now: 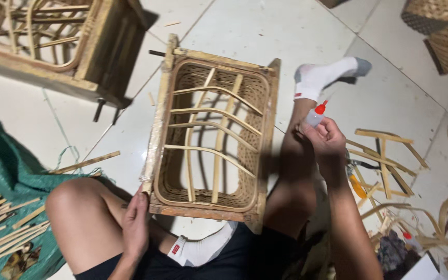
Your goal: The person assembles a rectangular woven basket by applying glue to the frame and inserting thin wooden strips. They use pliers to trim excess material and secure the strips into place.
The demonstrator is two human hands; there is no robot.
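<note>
A rectangular woven rattan basket frame (265, 135) with curved bamboo ribs lies on the tiled floor between my legs. My left hand (136, 220) rests against its near left corner, fingers touching the wooden edge. To the right of the frame, above my right knee, my right hand (325, 139) is closed around a small clear squeeze bottle with a red nozzle (317, 112), the tip pointing up.
Another wooden frame with bamboo ribs (63, 41) lies at the upper left. A green cloth (6, 161) with bamboo strips (6, 228) is at the left. Loose bent bamboo pieces (385, 161) and an orange-handled tool (358, 186) lie at the right. Woven baskets (444, 31) stand at the top right.
</note>
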